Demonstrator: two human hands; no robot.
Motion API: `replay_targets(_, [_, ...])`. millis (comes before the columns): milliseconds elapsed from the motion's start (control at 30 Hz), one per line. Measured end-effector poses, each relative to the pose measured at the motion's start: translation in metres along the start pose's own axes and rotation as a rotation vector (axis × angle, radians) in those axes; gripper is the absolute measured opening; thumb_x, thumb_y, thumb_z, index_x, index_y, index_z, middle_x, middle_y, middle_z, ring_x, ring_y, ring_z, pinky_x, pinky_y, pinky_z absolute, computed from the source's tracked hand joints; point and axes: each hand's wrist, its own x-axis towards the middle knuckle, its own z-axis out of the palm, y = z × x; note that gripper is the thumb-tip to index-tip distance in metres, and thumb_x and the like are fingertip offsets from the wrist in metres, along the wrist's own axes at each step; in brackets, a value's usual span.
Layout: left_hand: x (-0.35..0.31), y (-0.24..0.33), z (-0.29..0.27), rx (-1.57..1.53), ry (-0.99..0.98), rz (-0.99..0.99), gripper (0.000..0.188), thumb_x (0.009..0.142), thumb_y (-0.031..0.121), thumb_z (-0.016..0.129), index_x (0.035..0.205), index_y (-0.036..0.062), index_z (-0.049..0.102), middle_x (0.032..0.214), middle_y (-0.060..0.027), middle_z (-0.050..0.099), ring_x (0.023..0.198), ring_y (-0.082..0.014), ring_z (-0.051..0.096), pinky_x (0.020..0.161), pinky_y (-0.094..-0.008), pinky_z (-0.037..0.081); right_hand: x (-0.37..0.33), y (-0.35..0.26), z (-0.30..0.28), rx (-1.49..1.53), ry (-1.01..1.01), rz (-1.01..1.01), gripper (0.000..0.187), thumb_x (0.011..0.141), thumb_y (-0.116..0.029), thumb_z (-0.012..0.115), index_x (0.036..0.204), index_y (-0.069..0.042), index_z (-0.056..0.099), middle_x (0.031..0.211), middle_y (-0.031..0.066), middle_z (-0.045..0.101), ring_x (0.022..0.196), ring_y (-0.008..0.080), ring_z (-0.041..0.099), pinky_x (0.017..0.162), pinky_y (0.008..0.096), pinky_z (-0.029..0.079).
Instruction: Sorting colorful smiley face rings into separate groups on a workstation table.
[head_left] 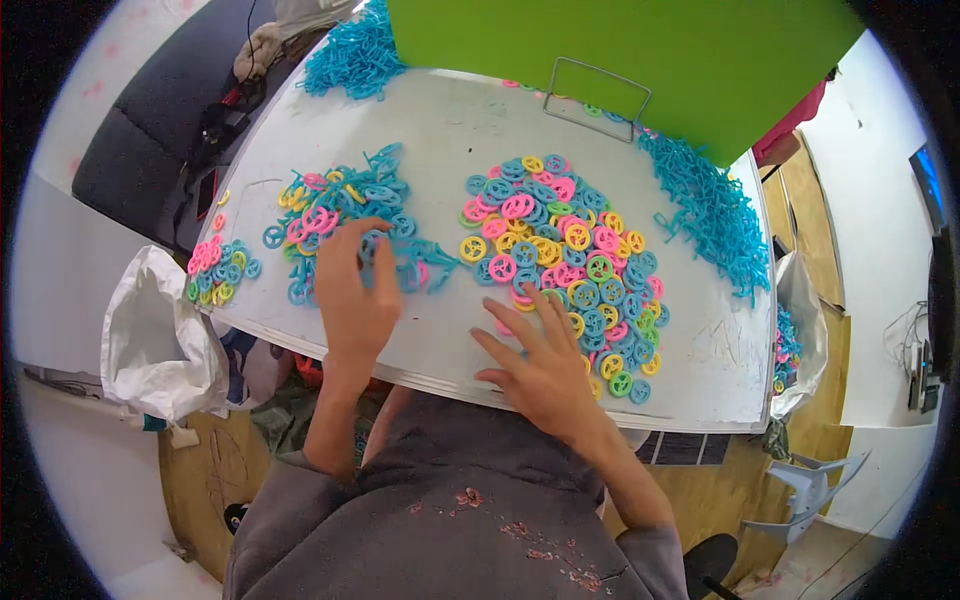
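My left hand [357, 295] is over the pile of blue stick pieces with wheels [345, 195] at the left of the table. Its thumb and forefinger curl round a blue plastic wheel [372, 243]. Blue sticks beside the thumb are smeared by motion. My right hand [548, 380] lies at the near edge of a large heap of small spoked plastic wheels [575, 235], in pink, yellow, blue and green. Its fingers are spread, and their tips touch the nearest wheels; nothing shows in its grip.
On the white table [440, 130] are more blue stick pieces [712, 215] at the far right, others [352, 60] at the far left, and a small wheel group [222, 270]. A green panel [620, 60] stands behind. White sacks [160, 340] hang at both sides.
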Motion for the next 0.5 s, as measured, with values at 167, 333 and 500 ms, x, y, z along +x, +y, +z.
replay_targets(167, [-0.009,-0.001,0.018,0.310,0.174,0.180,0.028,0.078,0.003,0.061,0.106,0.0068,0.064,0.103,-0.0115,0.058,0.095,-0.0294,0.050,0.083,-0.0431,0.039,0.005,0.014,0.009,-0.154,-0.227,0.038,0.072,0.076,-0.051,0.063,0.134,-0.012,0.045,0.147,0.0132,0.029,0.136,0.0436,0.019,0.110,0.0581,0.017])
replay_targets(333, [-0.029,-0.003,0.024,0.103,-0.251,0.475,0.029,0.077,0.004,0.064,0.106,0.0039,0.064,0.121,-0.0118,0.056,0.120,-0.0312,0.046,0.101,-0.0469,0.034,0.007,0.028,0.007,-0.181,-0.195,-0.009,0.062,0.079,-0.041,0.064,0.130,-0.010,0.050,0.142,0.0113,0.037,0.134,0.0415,0.025,0.109,0.0586,0.017])
replay_targets(500, [-0.050,-0.016,0.015,0.189,-0.309,0.421,0.022,0.077,0.005,0.065,0.098,0.0017,0.065,0.121,-0.0108,0.058,0.124,-0.0349,0.044,0.105,-0.0487,0.033,0.011,0.040,0.007,-0.300,-0.067,-0.010,0.038,0.078,-0.022,0.068,0.113,-0.010,0.062,0.132,0.0056,0.050,0.130,0.0350,0.035,0.108,0.0567,0.023])
